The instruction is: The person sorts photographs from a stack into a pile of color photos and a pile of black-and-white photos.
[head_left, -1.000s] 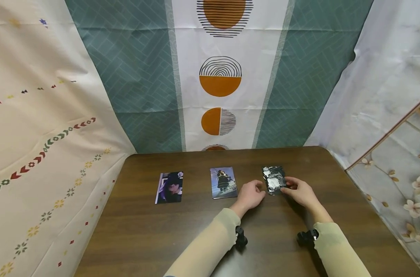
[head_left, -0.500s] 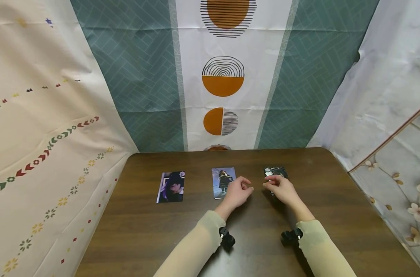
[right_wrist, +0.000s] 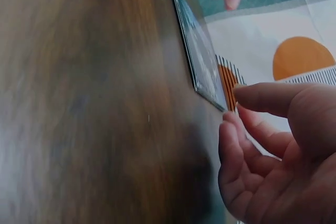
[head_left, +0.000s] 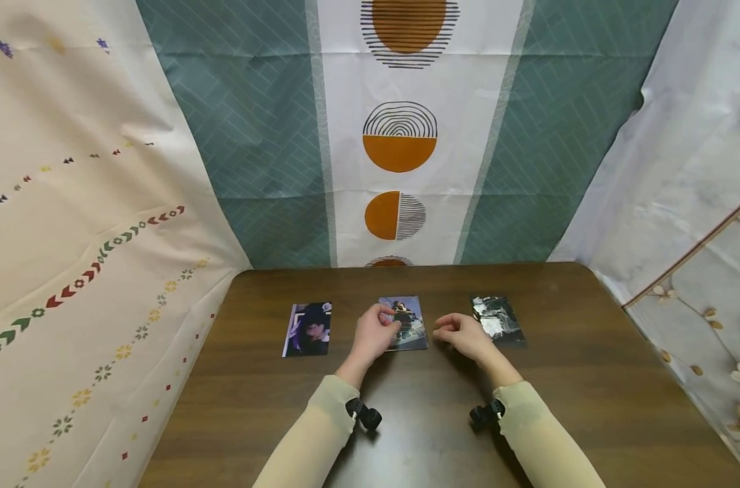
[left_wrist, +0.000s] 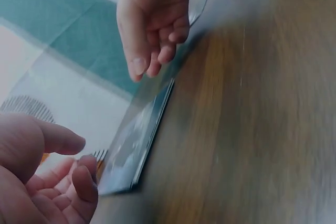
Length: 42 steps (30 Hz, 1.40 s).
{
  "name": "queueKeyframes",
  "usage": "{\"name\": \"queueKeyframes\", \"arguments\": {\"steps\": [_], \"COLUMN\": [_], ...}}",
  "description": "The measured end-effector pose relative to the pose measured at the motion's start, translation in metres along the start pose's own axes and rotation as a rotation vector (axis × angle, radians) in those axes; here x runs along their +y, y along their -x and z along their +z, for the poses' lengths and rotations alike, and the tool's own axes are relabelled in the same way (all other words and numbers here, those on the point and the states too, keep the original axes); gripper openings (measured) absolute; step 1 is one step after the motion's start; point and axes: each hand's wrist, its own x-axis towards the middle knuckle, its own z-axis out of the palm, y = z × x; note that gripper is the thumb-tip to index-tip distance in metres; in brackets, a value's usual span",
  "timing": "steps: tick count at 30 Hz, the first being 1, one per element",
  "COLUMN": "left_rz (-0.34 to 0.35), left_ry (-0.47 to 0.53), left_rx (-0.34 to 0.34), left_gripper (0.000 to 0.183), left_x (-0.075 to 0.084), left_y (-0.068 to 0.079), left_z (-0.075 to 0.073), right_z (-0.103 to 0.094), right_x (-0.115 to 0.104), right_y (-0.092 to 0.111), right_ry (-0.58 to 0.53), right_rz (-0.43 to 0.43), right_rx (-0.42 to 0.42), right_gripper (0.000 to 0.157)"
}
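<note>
Three photo cards lie flat in a row on the far half of the dark wooden table (head_left: 553, 379), each with its long axis running near to far. The middle card (head_left: 406, 324), a bluish picture with a dark figure, has its top edge toward the patterned backdrop (head_left: 400, 135) and tilts slightly, its near end swung a little to the right. The left hand (head_left: 373, 333) rests over this card's left edge with fingers loosely curled; from the head view the fingertips seem to touch the card, but whether they actually pinch it cannot be told. The right hand (head_left: 463, 334) hovers just right of the same card, fingers relaxed and slightly bent, holding nothing. The purple card (head_left: 307, 329) lies well to the left of the left hand. The black-and-white card (head_left: 497, 320) lies just beyond and to the right of the right hand, untouched.
</note>
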Motion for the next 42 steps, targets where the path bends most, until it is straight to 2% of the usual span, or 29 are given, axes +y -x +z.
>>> {"name": "queueKeyframes", "arguments": {"steps": [4, 8, 16, 23, 29, 34, 42], "left_rz": [-0.083, -0.144, -0.179, -0.23, -0.232, -0.219, -0.24], "left_ry": [-0.01, -0.017, 0.015, 0.027, 0.021, 0.013, -0.011], "left_rx": [0.012, -0.017, -0.049, -0.079, -0.08, -0.079, -0.079], "left_gripper": [0.029, 0.027, 0.024, 0.026, 0.025, 0.025, 0.024], "left_x": [-0.011, -0.018, -0.024, -0.02, -0.023, -0.025, -0.025], "left_y": [0.002, 0.005, 0.008, 0.005, 0.008, 0.007, 0.007], "left_z": [-0.011, -0.016, -0.015, -0.013, -0.017, -0.017, -0.016], "right_z": [0.01, 0.017, 0.021, 0.022, 0.029, 0.03, 0.03], "right_x": [-0.005, -0.011, -0.022, -0.022, -0.02, -0.02, -0.019], "right_y": [-0.002, -0.005, -0.01, -0.01, -0.01, -0.01, -0.009], "right_ry": [0.053, 0.108, 0.224, 0.249, 0.229, 0.23, 0.227], "right_rz": [0.006, 0.022, 0.035, 0.052, 0.062, 0.047, 0.055], "right_rx": [0.013, 0.028, 0.016, 0.025, 0.03, 0.032, 0.031], "right_gripper": [0.024, 0.022, 0.026, 0.027, 0.028, 0.027, 0.028]}}
